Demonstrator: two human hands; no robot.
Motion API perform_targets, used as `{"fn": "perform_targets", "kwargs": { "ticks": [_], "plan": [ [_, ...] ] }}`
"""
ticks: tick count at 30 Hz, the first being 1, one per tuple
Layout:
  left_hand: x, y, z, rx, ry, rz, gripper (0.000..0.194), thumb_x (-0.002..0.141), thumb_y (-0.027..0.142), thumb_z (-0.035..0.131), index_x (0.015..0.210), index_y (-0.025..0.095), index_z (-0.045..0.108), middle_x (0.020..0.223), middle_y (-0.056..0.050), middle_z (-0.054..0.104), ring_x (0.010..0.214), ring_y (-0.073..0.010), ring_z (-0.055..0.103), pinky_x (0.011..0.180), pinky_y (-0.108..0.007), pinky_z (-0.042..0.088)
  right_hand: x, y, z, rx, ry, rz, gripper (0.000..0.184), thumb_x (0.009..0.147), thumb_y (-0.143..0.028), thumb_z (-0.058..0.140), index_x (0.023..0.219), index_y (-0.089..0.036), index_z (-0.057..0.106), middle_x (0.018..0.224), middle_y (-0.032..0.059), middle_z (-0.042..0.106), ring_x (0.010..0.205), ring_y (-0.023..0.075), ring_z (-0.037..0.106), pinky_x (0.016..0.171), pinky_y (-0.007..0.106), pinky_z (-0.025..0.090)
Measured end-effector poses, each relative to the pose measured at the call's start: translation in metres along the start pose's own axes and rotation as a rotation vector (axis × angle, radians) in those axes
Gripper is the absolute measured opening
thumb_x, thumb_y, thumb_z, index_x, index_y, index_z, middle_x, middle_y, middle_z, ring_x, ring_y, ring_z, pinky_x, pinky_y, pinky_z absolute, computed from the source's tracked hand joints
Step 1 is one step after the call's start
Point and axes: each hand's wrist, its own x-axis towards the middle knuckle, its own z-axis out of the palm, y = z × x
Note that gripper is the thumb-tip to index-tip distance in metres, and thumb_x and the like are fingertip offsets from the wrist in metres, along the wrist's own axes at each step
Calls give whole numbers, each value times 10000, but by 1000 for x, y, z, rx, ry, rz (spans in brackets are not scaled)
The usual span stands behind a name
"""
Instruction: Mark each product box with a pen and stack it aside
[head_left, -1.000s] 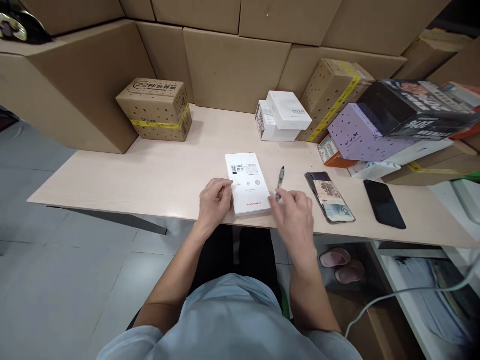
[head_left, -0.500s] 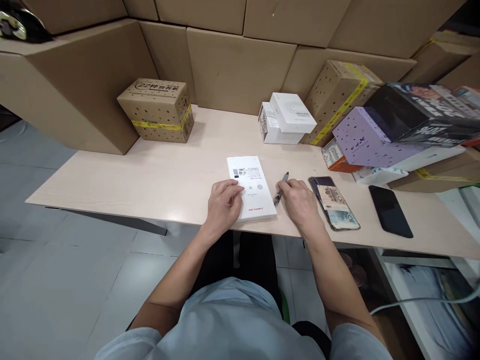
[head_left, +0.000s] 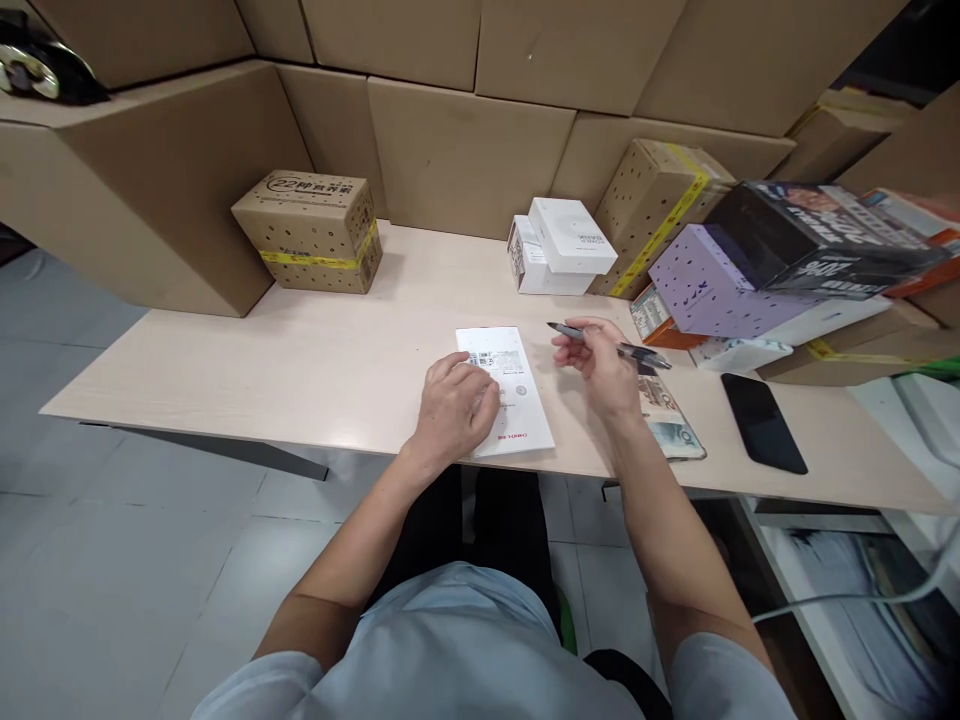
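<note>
A flat white pad (head_left: 517, 400) with printed codes and red lettering lies near the table's front edge. My left hand (head_left: 456, 408) rests on its left side, fingers loosely bent and nothing held in them; the palm side is hidden. To the right of the pad, my right hand (head_left: 604, 370) is raised over the table. Its fingers are closed around a pen (head_left: 637, 353), whose dark tip points left and whose clear barrel sticks out to the right. Partly behind this hand, banknotes (head_left: 671, 425) lie on a phone case.
A black phone (head_left: 763, 422) lies at the right. Behind it are stacked boxes, including a purple box (head_left: 720, 285) and a black box (head_left: 817, 240). White boxes (head_left: 574, 240) stand at the back, a taped carton (head_left: 315, 235) at the back left. Cardboard panels wall the table's rear.
My right hand has lifted the pen from the table and turned it to lie nearly level. My left hand has slid slightly further onto the pad. The view has shifted a little.
</note>
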Motion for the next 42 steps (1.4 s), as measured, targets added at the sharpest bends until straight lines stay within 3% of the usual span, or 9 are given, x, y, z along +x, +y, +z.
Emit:
{"fn": "perform_targets", "kwargs": {
  "ticks": [2, 5, 10, 15, 19, 26, 37, 40, 42],
  "plan": [
    [4, 1, 4, -37, -37, 21, 218, 982, 269, 553, 954, 217, 763, 1101, -60, 803, 1257, -283, 663, 1123, -511, 522, 11, 3, 8, 65, -64, 40, 290, 788, -423, 712, 983, -223, 635, 836, -5, 740, 658, 113, 659, 661, 261, 548],
    [5, -2, 9, -102, -159, 25, 245, 993, 267, 540, 1048, 225, 775, 1224, -54, 787, 1322, -285, 640, 1156, -523, 491, 17, 18, 20, 108, 5, 50, 298, 713, -365, 777, 925, -228, 618, 724, -51, 690, 582, 85, 602, 603, 224, 504],
    [8, -2, 5, -134, -305, -46, 246, 998, 279, 535, 1069, 244, 768, 1274, -42, 769, 1383, -281, 602, 1243, -574, 377, 8, 39, 33, 67, 32, 47, 345, 796, -517, 725, 863, -244, 525, 647, -60, 638, 527, 91, 557, 531, 223, 451],
    [11, 6, 1, -157, -366, -135, 234, 1000, 270, 536, 1082, 234, 751, 1305, -50, 752, 1433, -288, 560, 1303, -651, 216, 5, 42, 34, -143, -36, -96, 267, 902, -492, 630, 886, -246, 528, 641, -66, 565, 548, 104, 484, 551, 248, 405],
    [10, 7, 2, -166, -370, -143, 228, 999, 263, 537, 1085, 230, 746, 1312, -54, 750, 1449, -290, 548, 1309, -659, 195, 7, 42, 34, -322, -67, -190, 208, 921, -438, 588, 884, -236, 553, 672, -51, 560, 583, 122, 492, 590, 274, 407],
    [10, 6, 4, -149, -364, -138, 230, 999, 258, 534, 1092, 231, 743, 1306, -55, 751, 1447, -287, 554, 1313, -654, 205, 7, 38, 34, -405, -119, -222, 189, 917, -426, 558, 885, -241, 546, 651, -51, 556, 579, 133, 500, 583, 277, 412],
    [8, 3, 4, -187, -353, -127, 241, 996, 260, 526, 1085, 231, 748, 1314, -65, 748, 1448, -303, 552, 1298, -687, 210, 9, 44, 32, -367, -67, -230, 196, 964, -438, 551, 924, -246, 563, 733, -27, 591, 608, 138, 521, 598, 282, 446],
    [3, 0, 6, -191, -280, -100, 248, 1012, 285, 520, 1062, 230, 757, 1282, -62, 763, 1422, -308, 576, 1278, -690, 261, 14, 42, 20, -435, 36, -293, 230, 1015, -440, 479, 1063, -252, 604, 867, 8, 640, 683, 155, 566, 677, 305, 501],
    [-1, -3, 7, -195, -161, -28, 235, 1004, 280, 537, 1013, 226, 765, 1196, -64, 789, 1363, -307, 620, 1245, -660, 341, 17, 38, 6, -603, 25, -367, 270, 1009, -366, 467, 1170, -236, 641, 1021, 60, 674, 794, 186, 611, 774, 344, 531]
  ]
}}
